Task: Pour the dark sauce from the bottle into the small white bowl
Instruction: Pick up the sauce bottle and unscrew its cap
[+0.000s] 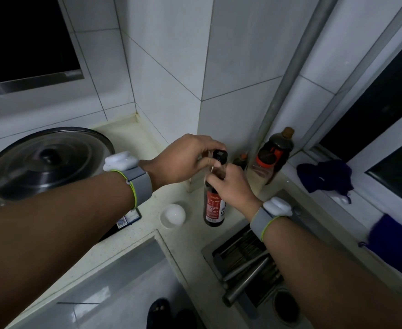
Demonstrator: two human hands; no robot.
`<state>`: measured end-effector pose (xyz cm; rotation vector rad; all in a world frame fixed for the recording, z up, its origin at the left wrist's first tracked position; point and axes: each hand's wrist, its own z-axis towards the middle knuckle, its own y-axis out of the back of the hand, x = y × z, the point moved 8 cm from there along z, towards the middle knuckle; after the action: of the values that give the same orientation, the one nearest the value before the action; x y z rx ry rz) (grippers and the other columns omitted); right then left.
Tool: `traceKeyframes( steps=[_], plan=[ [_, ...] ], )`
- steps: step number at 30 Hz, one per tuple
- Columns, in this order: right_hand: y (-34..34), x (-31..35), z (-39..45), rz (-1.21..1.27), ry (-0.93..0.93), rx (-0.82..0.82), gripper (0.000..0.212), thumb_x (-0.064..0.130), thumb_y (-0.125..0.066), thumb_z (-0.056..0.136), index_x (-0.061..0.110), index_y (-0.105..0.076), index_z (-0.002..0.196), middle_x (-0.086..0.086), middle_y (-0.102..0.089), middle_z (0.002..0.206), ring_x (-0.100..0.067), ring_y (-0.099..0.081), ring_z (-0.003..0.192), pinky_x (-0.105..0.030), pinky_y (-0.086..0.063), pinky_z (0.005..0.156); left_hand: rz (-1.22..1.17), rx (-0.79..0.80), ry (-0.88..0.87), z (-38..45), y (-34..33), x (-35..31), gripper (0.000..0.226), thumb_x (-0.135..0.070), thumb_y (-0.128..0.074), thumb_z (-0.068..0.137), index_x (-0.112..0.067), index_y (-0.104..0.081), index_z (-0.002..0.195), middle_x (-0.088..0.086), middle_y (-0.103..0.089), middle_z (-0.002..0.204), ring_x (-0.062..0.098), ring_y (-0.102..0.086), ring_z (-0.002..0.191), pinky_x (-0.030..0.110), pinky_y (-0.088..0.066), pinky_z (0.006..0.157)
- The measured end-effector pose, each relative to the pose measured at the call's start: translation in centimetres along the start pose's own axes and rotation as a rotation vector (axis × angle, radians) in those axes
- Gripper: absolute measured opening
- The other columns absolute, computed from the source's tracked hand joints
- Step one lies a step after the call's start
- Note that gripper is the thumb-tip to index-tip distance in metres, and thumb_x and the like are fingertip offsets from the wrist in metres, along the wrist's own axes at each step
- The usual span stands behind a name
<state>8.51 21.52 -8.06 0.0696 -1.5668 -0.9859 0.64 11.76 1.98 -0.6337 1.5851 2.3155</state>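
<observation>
Left hand (185, 160) fingers gripping cap (220, 156); right hand (230, 186) clamping bottle (215, 205) neck. Steadying bottle upright while uncapping; bowl (172, 215) at bottle's 9 o'clock.

Both arms outstretched, left hand (185, 160) and right hand (233, 186) clenched.

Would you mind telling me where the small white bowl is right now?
In the head view, the small white bowl sits on the counter just left of the upright sauce bottle, below the left hand.
</observation>
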Motion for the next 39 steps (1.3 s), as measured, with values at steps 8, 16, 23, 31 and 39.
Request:
traceKeyframes(
  steps=[8,16,23,31,39],
  plan=[
    [1.7,0.0,-0.5,-0.196,0.044,-0.062,0.032,0.049,-0.062,0.083,0.028,-0.051,0.063,0.008,-0.063,0.06,-0.021,-0.067,0.067,-0.033,-0.05,0.059,0.311,0.143,-0.175,-0.3,-0.2,-2.4,0.038,-0.042,-0.03,0.108,-0.025,-0.054,0.132,-0.002,-0.064,0.11,0.022,-0.065,0.094,0.037,-0.055,0.074],
    [2.1,0.4,-1.0,-0.182,0.082,-0.109,0.029,0.046,-0.06,0.084,0.029,-0.046,0.065,0.001,-0.066,0.062,-0.027,-0.067,0.068,-0.038,-0.049,0.058,0.487,0.189,-0.254,-0.4,-1.1,-3.9,0.057,-0.031,-0.022,0.103,-0.013,-0.039,0.154,0.01,-0.056,0.128,0.032,-0.065,0.101,0.046,-0.057,0.076],
    [2.2,1.9,-1.4,-0.109,0.135,-0.178,0.029,0.036,-0.062,0.085,0.025,-0.049,0.062,0.01,-0.053,0.052,-0.018,-0.058,0.058,-0.028,-0.031,0.052,0.366,0.112,-0.247,-0.4,-0.5,-4.2,0.035,-0.024,-0.037,0.11,-0.012,-0.052,0.14,0.009,-0.057,0.117,0.031,-0.062,0.09,0.044,-0.054,0.074],
    [1.4,2.8,-1.5,-0.115,0.149,-0.188,0.032,0.039,-0.063,0.085,0.027,-0.046,0.061,0.013,-0.05,0.052,-0.026,-0.064,0.061,-0.026,-0.034,0.058,0.317,0.04,-0.241,-0.3,0.6,-3.9,0.032,-0.023,-0.036,0.11,-0.007,-0.06,0.125,0.01,-0.063,0.109,0.034,-0.063,0.08,0.045,-0.055,0.072],
    [2.1,2.0,-1.7,-0.232,0.195,-0.277,0.036,0.044,-0.063,0.086,0.011,-0.065,0.072,-0.006,-0.069,0.064,-0.034,-0.068,0.064,-0.034,-0.046,0.054,0.066,0.106,-0.184,0.2,0.1,-3.2,0.031,-0.02,-0.04,0.111,-0.008,-0.066,0.124,0.004,-0.068,0.111,-0.01,-0.053,0.083,0.005,-0.036,0.077]
  ],
)
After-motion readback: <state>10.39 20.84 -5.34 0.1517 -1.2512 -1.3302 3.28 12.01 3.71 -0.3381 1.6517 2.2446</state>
